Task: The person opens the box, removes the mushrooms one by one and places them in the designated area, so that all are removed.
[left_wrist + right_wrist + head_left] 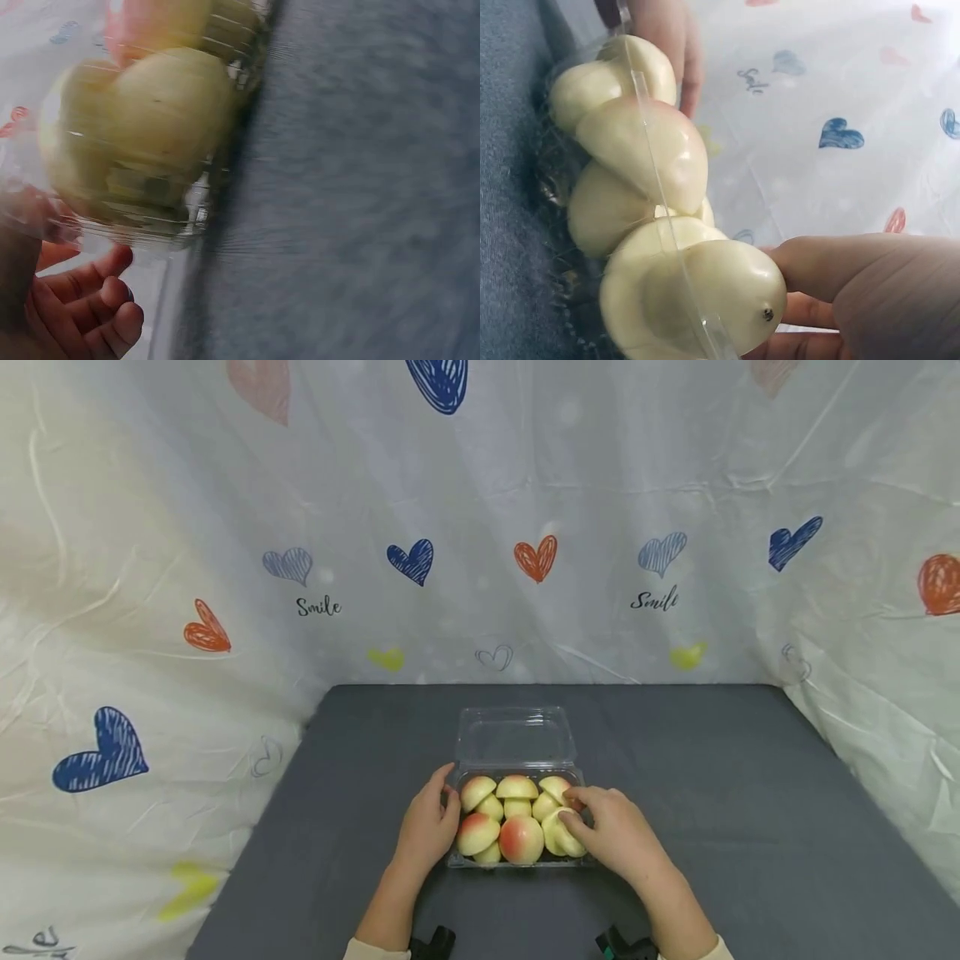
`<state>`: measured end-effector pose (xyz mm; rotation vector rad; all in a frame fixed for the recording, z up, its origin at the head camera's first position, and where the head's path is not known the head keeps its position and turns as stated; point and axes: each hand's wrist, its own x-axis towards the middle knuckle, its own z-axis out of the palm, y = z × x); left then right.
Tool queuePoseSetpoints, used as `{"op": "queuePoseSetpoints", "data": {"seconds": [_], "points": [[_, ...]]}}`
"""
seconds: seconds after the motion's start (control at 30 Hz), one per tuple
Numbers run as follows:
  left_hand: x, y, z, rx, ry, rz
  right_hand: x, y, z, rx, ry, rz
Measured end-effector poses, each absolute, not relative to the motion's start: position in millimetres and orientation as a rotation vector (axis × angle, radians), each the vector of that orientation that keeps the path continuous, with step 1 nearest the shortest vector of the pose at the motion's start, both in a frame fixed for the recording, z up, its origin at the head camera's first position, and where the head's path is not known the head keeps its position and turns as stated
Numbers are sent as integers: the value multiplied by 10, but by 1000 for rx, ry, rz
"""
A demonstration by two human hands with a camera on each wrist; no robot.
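Note:
A clear plastic clamshell box (pixel 517 865) stands on the dark table with its lid (pixel 516 737) folded back. Several pale yellow mushroom-shaped pieces with reddish caps, such as the front middle one (pixel 521 841), fill it in two rows. My right hand (pixel 618 831) pinches the front right mushroom-shaped piece (pixel 735 292) between thumb and fingers; it lies tilted, a dark spot showing on one end. My left hand (pixel 429 827) rests against the box's left side, fingers loosely bent in the left wrist view, where the thumb is partly hidden by the plastic.
A dark grey cloth covers the table (pixel 690 777). White curtain (pixel 480 485) printed with hearts hangs behind and along both sides. Black straps (pixel 433 943) show at the wrists.

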<state>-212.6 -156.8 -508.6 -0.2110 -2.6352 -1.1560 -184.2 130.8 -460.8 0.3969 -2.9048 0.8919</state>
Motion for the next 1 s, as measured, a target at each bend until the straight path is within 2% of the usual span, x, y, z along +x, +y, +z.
{"op": "queuePoseSetpoints", "data": {"seconds": [0.17,0.57,1.0], "points": [[-2083,-1570,-5150,-182,-2632,-1163,-1773,1233,-4607,403,-2944,747],[-2090,-1571,-5211,-223,-2562,-1217,-1712,1023,-4566,217,-3111,598],[-2106,-1584,-5227,-214,-2543,-1181,-1683,1019,-4605,189,-2939,735]]}}
